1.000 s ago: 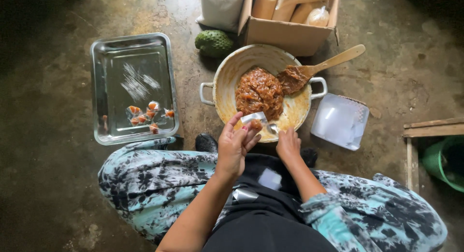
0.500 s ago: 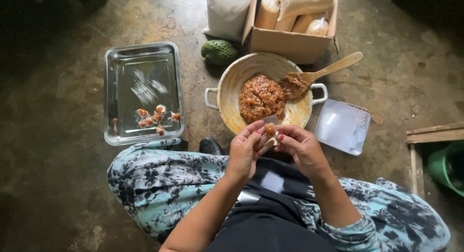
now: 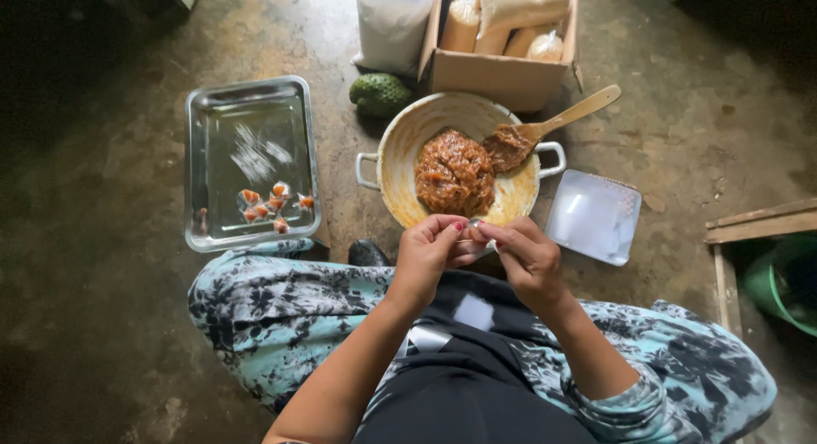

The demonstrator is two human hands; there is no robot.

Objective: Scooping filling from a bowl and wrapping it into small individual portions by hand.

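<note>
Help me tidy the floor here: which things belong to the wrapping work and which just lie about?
In use: left hand and right hand pinching a small clear wrapper; pan of brown paste; wooden spoon; steel tray of wrapped pieces; wrapper stack.

Lying about: green fruit; cardboard box; white sack; green bucket.

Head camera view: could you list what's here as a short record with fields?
Setting: person seated on a concrete floor
Left hand: fingertips pinched on a small clear wrapper
Right hand: pinching the same wrapper, touching the left hand
Pan: two-handled, holds brown sticky paste
Spoon: wooden, resting in the pan, coated with paste
Metal tray: a few small wrapped pieces
Wrapper stack: right of the pan
Behind: cardboard box, green bumpy fruit
</note>
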